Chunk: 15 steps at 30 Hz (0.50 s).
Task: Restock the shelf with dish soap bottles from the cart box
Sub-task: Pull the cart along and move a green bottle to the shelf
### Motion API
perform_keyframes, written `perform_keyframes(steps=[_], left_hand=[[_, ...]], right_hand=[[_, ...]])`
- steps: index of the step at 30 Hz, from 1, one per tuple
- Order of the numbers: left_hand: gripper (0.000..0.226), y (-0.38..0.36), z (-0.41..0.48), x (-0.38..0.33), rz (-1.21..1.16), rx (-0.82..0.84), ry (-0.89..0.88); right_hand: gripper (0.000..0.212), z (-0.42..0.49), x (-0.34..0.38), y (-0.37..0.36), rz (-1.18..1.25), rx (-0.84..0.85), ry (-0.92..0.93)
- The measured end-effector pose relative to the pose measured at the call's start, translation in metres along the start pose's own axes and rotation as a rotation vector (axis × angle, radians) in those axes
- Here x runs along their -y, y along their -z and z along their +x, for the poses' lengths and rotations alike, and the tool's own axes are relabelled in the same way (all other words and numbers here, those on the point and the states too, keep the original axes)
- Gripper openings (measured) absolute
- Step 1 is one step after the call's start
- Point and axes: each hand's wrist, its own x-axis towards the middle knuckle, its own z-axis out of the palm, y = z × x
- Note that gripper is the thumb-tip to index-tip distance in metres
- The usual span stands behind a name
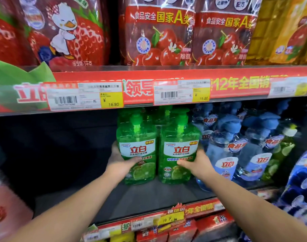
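Two green dish soap bottles with pump tops stand side by side on the dark middle shelf. My left hand grips the left green bottle around its lower body. My right hand grips the right green bottle the same way. More green bottles stand behind them, partly hidden under the shelf edge. The cart box is out of view.
Blue-capped clear soap bottles crowd the shelf right of the green pair. The shelf to the left is dark, with open room. Above, a price rail fronts red refill pouches. Red boxes fill the shelf below.
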Motion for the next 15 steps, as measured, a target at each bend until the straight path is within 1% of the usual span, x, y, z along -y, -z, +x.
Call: perform_keyframes(steps=[4,9,15], left_hand=[[0.090,0.002,0.004,0.004,0.054,0.004,-0.019],[0.089,0.003,0.003,0.003,0.086,-0.001,-0.036],[0.089,0.003,0.002,0.001,0.112,0.001,-0.024]], right_hand=[[0.062,0.008,0.006,-0.005,0.024,0.021,0.002],[0.066,0.011,0.008,-0.010,0.036,-0.011,0.042],[0.065,0.019,0.009,-0.009,0.065,0.032,-0.008]])
